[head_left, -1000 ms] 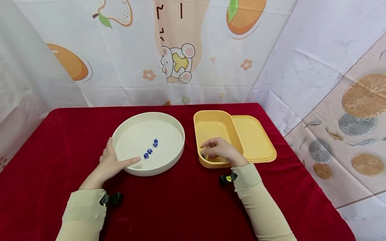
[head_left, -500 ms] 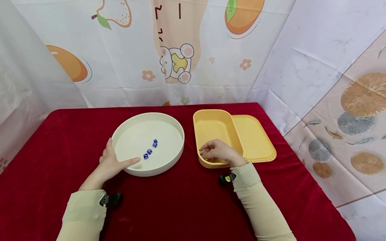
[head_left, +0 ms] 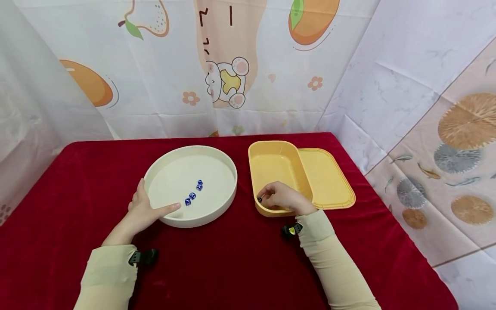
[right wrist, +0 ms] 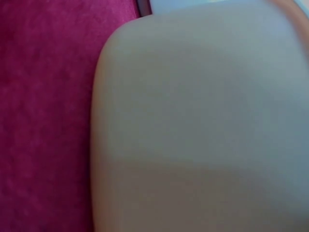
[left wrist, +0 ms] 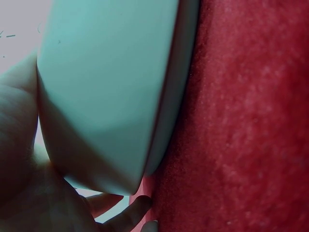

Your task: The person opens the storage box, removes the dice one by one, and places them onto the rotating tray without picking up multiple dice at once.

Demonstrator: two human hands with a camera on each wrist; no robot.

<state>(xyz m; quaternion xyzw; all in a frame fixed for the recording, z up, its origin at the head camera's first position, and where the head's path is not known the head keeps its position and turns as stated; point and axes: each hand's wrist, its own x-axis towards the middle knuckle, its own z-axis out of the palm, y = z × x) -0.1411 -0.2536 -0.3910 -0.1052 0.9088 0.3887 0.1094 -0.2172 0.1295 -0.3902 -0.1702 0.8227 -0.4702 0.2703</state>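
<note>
In the head view, a round cream tray [head_left: 218,213] holds several blue dice [head_left: 192,196] with white pips. My left hand [head_left: 141,213] grips the tray's near left side, thumb over the rim and fingers along the outer wall. The left wrist view shows that hand [left wrist: 43,193] round the wall of the tray [left wrist: 106,87]. My right hand [head_left: 280,197] is inside the yellow box [head_left: 271,148], its fingertips pinching a small dark die [head_left: 259,199] at the near left corner. The right wrist view holds only the box's outer wall [right wrist: 193,111], which hides the fingers.
A flat yellow lid [head_left: 329,181] lies against the box's right side. Red cloth [head_left: 224,262] covers the table, and a patterned curtain [head_left: 162,86] hangs behind it. The tray and box stand a short gap apart.
My right hand's fingers have closed together and dipped slightly at the box's near left corner, and a dark die now shows at their tips. The left hand and tray have stayed put.
</note>
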